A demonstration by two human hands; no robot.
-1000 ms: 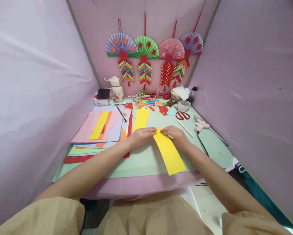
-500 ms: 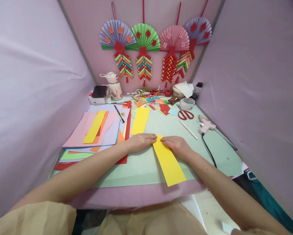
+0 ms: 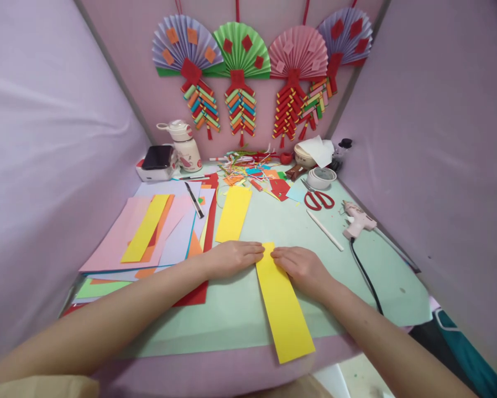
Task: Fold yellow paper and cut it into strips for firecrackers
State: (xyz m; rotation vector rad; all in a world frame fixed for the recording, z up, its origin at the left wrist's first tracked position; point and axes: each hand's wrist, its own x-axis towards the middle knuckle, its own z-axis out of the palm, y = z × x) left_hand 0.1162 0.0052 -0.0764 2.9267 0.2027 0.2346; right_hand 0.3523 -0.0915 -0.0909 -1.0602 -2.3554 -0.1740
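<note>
A long yellow paper strip (image 3: pixel 282 309) lies on the pale green mat (image 3: pixel 248 298), its near end over the table's front edge. My left hand (image 3: pixel 231 257) and my right hand (image 3: pixel 300 266) both rest at the strip's far end, fingertips pinched on the top edge from either side. A second yellow strip (image 3: pixel 233 213) lies flat just beyond my left hand.
A stack of coloured paper sheets (image 3: pixel 148 237) sits at the left with a pen (image 3: pixel 194 199) on it. Red scissors (image 3: pixel 318 200), a tape roll (image 3: pixel 322 178), a glue gun (image 3: pixel 358 219) with its black cord and a white stick (image 3: pixel 325 230) lie at the right. Paper scraps, a jug (image 3: pixel 184 146) and fan decorations stand at the back.
The view has tilted down and closer, so the table fills more of the frame. Both hands have stayed pinched at the strip's far end.
</note>
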